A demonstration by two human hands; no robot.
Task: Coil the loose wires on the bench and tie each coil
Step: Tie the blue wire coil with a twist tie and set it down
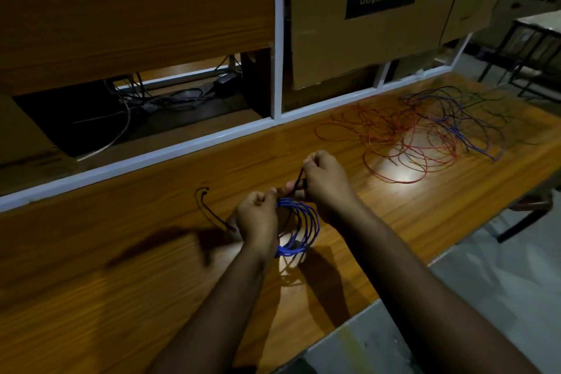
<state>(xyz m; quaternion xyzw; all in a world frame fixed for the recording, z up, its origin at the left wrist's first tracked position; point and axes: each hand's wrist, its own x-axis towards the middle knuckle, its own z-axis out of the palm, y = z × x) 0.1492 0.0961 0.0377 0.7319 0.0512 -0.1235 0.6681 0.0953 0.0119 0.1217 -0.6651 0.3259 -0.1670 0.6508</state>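
An open cabinet bay (145, 106) behind the tabletop (121, 252) holds a tangle of dark cables and one black adapter (226, 82). One Crompton cardboard box (373, 15) stands right of it. Both hands work one blue wire coil (299, 228) above the tabletop: the left hand (258, 218) grips its rim, the right hand (324, 182) pinches a dark tie wire (299, 181). One short black wire (209, 209) lies left. Loose red wire (394, 136) and purple wire (455, 118) sprawl far right.
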